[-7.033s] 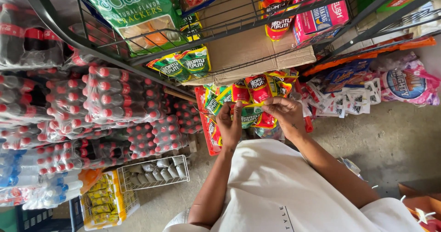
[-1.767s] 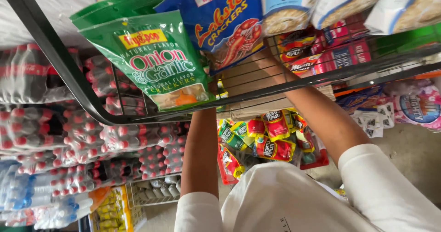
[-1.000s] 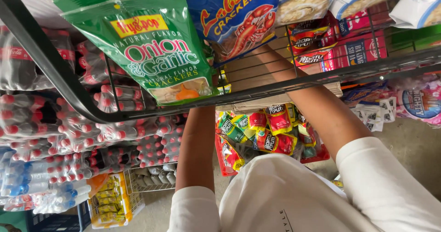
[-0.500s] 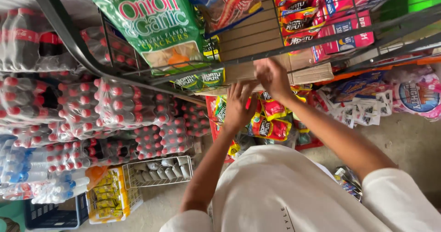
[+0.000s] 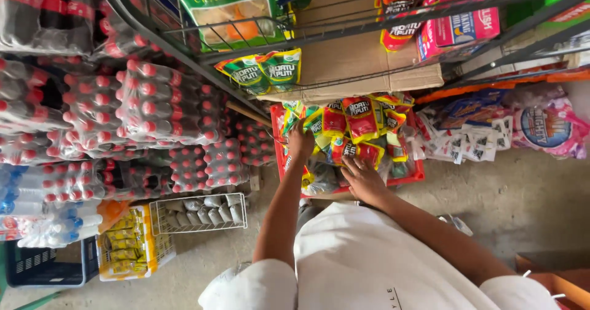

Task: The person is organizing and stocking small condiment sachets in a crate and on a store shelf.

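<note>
A red crate (image 5: pixel 419 173) on the floor under a wire rack is piled with red snack packets (image 5: pixel 359 116) and green-and-yellow ones (image 5: pixel 313 122). My left hand (image 5: pixel 301 144) is at the crate's left side, its fingers curled around a green-and-yellow packet. Lower down, my right hand (image 5: pixel 364 178) lies over the front of the pile with fingers spread, its tips touching a red packet (image 5: pixel 353 153). Two more green packets (image 5: pixel 270 70) sit on the shelf above.
The wire rack (image 5: pixel 369 24) overhead holds a cardboard sheet, a green cracker bag (image 5: pixel 227 3) and pink boxes (image 5: pixel 458 30). Shrink-wrapped red-capped bottle packs (image 5: pixel 141 107) fill the left. A wire basket (image 5: pixel 200 211), yellow packs (image 5: pixel 126 245) and a blue crate (image 5: pixel 43 264) stand on the floor.
Both hands have come down from the shelf's edge into the crate of packets. The view has tilted downward, showing more floor.
</note>
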